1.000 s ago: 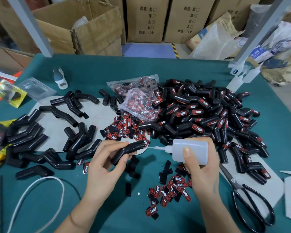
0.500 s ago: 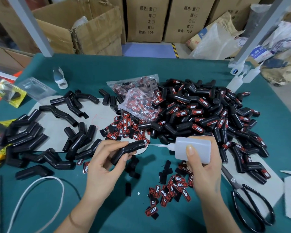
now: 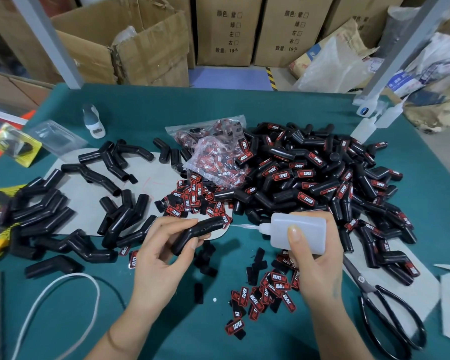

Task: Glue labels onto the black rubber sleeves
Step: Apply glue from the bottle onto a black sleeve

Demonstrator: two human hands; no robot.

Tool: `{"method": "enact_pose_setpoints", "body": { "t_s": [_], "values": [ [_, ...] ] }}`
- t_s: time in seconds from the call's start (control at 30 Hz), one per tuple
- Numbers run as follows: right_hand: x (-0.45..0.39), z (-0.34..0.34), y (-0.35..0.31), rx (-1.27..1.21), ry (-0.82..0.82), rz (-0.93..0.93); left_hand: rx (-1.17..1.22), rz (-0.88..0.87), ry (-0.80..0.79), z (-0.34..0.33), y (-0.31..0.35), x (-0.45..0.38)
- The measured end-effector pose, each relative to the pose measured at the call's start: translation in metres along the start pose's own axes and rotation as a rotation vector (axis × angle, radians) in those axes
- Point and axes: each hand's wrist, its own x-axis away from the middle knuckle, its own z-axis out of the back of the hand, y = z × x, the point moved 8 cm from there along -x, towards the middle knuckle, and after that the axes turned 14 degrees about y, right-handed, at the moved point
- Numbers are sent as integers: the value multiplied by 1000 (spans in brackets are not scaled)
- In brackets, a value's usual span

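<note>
Bright, even overhead light, soft shadows beneath the hands, sharp centre, wide-angle bending and slight blur at edges.

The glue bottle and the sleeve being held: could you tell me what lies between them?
Only the glue bottle's thin nozzle, pointing at the sleeve, in the head view.

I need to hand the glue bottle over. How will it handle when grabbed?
The glue bottle looks like thin translucent plastic, so probably light and squeezable; a firm grip may push glue out its nozzle. Its flat sides should keep it from rolling.
</note>
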Motion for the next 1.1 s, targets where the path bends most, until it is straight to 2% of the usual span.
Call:
{"method": "enact_pose_setpoints", "body": {
  "t_s": [0.57,1.1],
  "values": [
    [-1,1,1,-6,9,11,-22,-7,20,2,1,0],
    [-1,0,0,1,-7,29,36,61,30,1,0,0]
  ]
}}
